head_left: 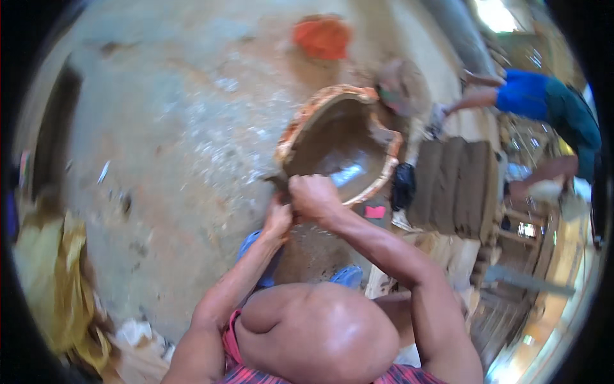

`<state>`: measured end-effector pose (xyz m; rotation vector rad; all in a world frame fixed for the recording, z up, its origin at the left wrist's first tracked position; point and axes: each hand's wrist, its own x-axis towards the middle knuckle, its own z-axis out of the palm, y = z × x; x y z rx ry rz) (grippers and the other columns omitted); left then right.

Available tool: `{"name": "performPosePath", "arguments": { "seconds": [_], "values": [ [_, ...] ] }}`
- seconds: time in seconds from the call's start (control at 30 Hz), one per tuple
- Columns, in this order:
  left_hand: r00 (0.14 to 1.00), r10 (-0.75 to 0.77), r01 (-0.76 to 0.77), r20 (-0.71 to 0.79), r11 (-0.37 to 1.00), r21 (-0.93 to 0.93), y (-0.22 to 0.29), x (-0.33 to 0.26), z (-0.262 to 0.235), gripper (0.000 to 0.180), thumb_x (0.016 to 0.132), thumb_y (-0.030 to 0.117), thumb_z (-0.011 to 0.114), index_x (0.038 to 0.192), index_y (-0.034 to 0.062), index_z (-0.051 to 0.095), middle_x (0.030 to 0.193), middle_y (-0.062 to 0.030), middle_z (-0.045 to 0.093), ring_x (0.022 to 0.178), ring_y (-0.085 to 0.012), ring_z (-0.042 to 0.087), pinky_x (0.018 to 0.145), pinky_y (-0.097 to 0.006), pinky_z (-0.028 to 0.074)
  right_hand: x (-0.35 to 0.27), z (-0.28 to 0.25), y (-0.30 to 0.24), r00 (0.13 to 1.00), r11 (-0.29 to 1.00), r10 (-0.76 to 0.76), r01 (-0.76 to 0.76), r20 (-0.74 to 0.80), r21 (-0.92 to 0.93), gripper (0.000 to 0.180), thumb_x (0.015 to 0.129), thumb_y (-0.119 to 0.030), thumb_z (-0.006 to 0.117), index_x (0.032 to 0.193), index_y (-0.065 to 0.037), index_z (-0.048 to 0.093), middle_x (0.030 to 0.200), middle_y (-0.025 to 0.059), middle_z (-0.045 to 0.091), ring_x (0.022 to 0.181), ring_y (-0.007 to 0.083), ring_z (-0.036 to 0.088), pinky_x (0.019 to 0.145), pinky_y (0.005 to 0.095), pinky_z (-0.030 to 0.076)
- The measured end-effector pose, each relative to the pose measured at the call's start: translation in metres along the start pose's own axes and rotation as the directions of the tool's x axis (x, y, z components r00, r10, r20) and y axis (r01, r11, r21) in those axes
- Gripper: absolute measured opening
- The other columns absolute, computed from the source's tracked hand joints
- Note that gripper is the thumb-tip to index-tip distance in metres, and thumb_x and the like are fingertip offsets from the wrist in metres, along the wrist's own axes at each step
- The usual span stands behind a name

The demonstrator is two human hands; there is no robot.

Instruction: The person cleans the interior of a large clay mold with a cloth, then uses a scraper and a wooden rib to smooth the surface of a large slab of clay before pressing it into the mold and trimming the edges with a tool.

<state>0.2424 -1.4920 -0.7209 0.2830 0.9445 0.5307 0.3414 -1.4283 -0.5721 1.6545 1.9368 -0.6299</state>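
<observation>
A large basin-shaped mould [296, 133] with a rough orange rim and a smooth, wet-looking brown inside lies on the floor in front of me. My right hand [313, 196] is closed in a fist at its near left rim. Just below and to the left, my left hand [279, 221] has its fingers curled, close against the right one. Between and above the two hands a dark brown piece [275, 180], which looks like clay, sticks out to the left. Most of that piece is hidden by my fingers.
An orange bag [322, 37] and a blurred round container [401, 86] stand beyond the mould. Dark brown slabs [451, 185], a black bag [403, 185] and a pink piece [375, 212] lie right. Another person [527, 93] bends over there. Yellowish sheeting [54, 281] lies left.
</observation>
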Motion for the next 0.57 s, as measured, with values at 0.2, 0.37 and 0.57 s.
{"name": "performPosePath", "arguments": {
  "seconds": [0.2,0.37,0.57],
  "values": [
    [0.994,0.053,-0.072,-0.092,0.974,-0.216,0.002,-0.017,0.018,0.068,0.094,0.003,0.066,0.152,0.0035,0.03,0.106,-0.0095,0.066,0.083,-0.0179,0.068,0.061,-0.031,0.056,0.003,-0.016,-0.008,0.96,0.976,0.011,0.051,0.281,-0.212,0.034,0.081,-0.029,0.078,0.108,-0.01,0.081,0.113,0.0128,0.078,0.104,0.03,0.076,0.083,0.0409,0.061],
    [0.967,0.047,-0.077,-0.25,0.991,-0.112,0.021,-0.057,0.014,0.059,0.1,0.013,0.068,0.148,0.0064,0.034,0.108,-0.0099,0.066,0.083,-0.0183,0.07,0.061,-0.03,0.06,-0.045,-0.034,0.008,0.915,0.983,0.019,0.055,0.403,-0.173,0.03,0.085,-0.028,0.073,0.106,-0.008,0.081,0.108,0.0136,0.078,0.1,0.0323,0.076,0.084,0.0423,0.061],
    [0.927,0.36,-0.319,-0.104,0.904,0.285,0.095,-0.091,-0.009,0.065,0.098,0.017,0.072,0.15,0.0093,0.033,0.122,-0.0175,0.066,0.094,-0.0265,0.075,0.063,-0.031,0.063,-0.071,-0.061,0.032,0.906,0.823,0.047,0.204,-0.421,0.53,0.042,0.084,-0.03,0.073,0.116,-0.003,0.072,0.092,0.0146,0.078,0.092,0.0391,0.076,0.083,0.0465,0.061]
  ]
}}
